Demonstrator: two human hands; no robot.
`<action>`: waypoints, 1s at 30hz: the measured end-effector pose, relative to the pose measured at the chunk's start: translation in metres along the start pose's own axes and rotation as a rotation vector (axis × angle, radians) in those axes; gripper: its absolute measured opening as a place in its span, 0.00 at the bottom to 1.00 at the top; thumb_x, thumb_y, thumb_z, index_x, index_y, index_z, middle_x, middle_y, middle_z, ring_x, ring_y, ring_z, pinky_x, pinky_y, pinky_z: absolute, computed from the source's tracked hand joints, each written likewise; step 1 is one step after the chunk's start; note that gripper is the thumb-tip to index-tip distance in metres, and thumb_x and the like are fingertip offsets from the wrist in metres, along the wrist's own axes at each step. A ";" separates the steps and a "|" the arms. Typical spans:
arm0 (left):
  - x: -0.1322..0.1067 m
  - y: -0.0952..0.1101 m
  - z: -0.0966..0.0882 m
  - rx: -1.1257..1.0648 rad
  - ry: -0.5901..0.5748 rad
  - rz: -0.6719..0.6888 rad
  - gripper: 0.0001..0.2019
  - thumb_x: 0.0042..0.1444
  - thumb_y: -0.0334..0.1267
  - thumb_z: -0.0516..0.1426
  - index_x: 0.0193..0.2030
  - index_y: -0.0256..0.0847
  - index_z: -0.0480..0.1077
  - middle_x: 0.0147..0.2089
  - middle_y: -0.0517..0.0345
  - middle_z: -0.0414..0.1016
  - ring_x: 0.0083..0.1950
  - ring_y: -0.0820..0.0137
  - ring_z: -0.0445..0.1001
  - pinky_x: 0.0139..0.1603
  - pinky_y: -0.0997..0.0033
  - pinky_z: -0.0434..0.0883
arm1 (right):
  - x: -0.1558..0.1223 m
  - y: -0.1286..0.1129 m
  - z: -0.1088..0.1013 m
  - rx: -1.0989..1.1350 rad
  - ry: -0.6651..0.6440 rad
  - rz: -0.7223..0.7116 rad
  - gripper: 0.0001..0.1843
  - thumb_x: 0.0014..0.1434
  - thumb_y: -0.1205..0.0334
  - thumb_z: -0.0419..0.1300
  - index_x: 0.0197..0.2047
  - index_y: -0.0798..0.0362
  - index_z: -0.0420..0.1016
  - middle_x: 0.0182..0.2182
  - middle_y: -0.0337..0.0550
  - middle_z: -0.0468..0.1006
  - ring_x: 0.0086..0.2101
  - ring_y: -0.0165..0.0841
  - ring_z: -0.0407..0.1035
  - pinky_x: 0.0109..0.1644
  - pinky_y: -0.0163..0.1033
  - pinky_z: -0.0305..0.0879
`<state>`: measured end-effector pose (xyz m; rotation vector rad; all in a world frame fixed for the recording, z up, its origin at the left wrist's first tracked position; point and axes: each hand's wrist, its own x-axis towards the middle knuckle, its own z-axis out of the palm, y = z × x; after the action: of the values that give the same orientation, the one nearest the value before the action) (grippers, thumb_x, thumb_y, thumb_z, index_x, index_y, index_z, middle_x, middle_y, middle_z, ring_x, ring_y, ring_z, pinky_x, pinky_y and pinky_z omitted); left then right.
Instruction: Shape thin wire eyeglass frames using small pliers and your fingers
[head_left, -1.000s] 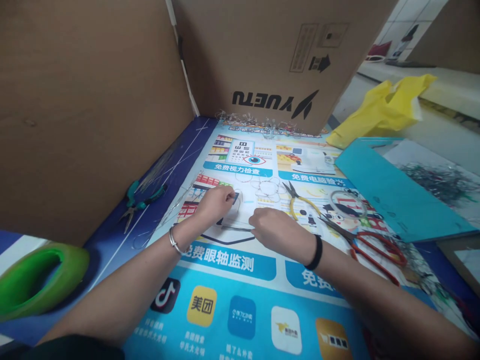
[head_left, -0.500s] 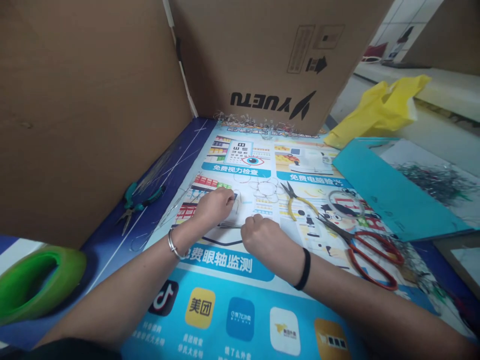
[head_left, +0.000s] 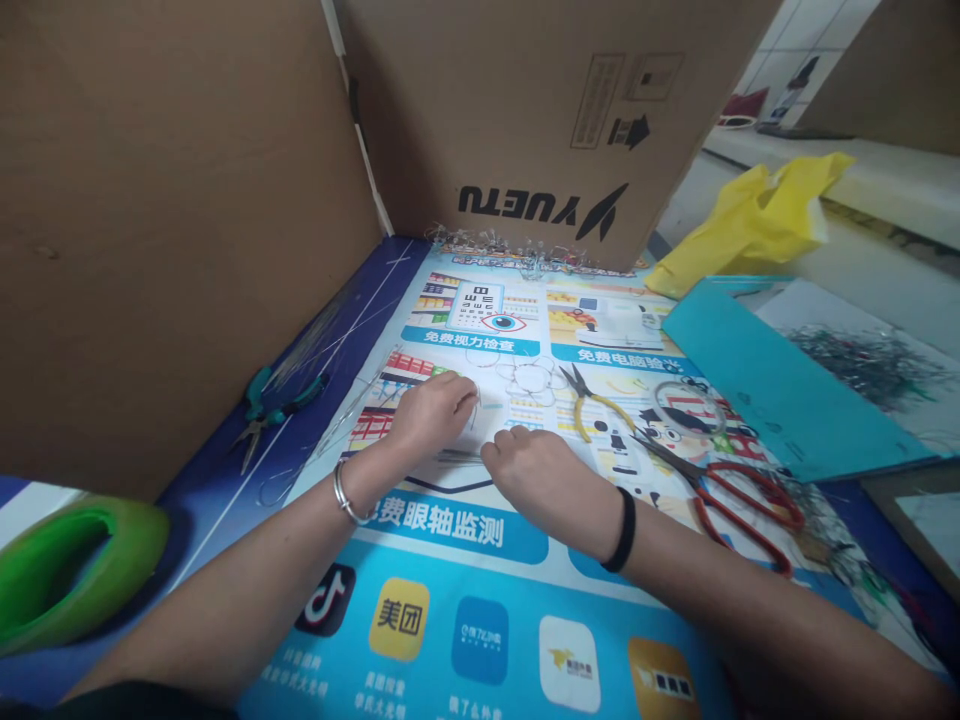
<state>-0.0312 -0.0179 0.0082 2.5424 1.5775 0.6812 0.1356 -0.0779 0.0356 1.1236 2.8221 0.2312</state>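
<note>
My left hand (head_left: 433, 410), with a silver bangle on the wrist, is closed in a pinch on a thin metal wire (head_left: 459, 457) that lies across the printed poster (head_left: 465, 540). My right hand (head_left: 534, 472), with a black band on the wrist, is closed as a fist on the same wire a little to the right. The two hands sit close together at the poster's middle. Several bent wire rings (head_left: 529, 376) lie just beyond them.
Yellow-handled pliers (head_left: 589, 402) and red-handled scissors (head_left: 724, 490) lie to the right. Teal pliers (head_left: 271, 400) and straight wires lie at the left by a cardboard wall (head_left: 165, 230). A YUETU box (head_left: 540, 120) stands behind, a teal folder (head_left: 780, 385) at right, a green object (head_left: 67, 570) at lower left.
My right hand has slid left toward my left hand along the wire, closing the gap. My left hand has shifted only slightly.
</note>
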 end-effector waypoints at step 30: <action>-0.005 0.017 -0.009 0.357 -0.092 0.439 0.06 0.58 0.30 0.51 0.33 0.36 0.69 0.34 0.53 0.70 0.37 0.66 0.64 0.36 0.66 0.64 | 0.014 0.028 0.019 0.024 0.166 0.215 0.07 0.60 0.70 0.50 0.34 0.55 0.69 0.31 0.46 0.71 0.36 0.37 0.62 0.32 0.38 0.53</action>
<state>-0.0222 -0.0317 0.0192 3.1761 1.2080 0.3193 0.1473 -0.0460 0.0211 1.4809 2.8477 0.3214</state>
